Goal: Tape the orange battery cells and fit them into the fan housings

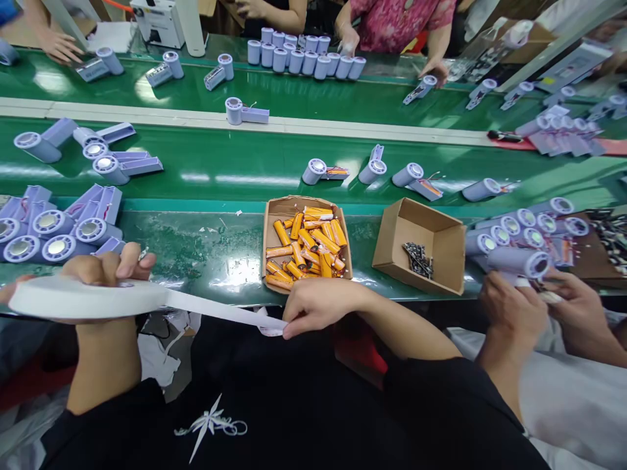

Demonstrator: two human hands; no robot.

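Observation:
My left hand [110, 266] is wrapped round a large roll of white tape [88, 300], held at the table's front edge. A small shiny bit shows at its fingertips, too small to name. From the roll a strip of tape [210, 308] stretches to the right. My right hand [318, 303] pinches the strip's end, which is curled over. Just beyond that hand is a cardboard box [268, 228] full of orange battery cells [313, 241] with thin wires. Purple cylindrical housings [56, 222] with long handles lie in a pile beyond my left hand.
Right of the cells stands another cardboard box [386, 241] with small dark parts inside. A co-worker's hands [514, 313] work on a purple housing at the right. Green conveyor belts [206, 156] carry more housings. Other people sit across, near grouped purple cylinders [294, 62].

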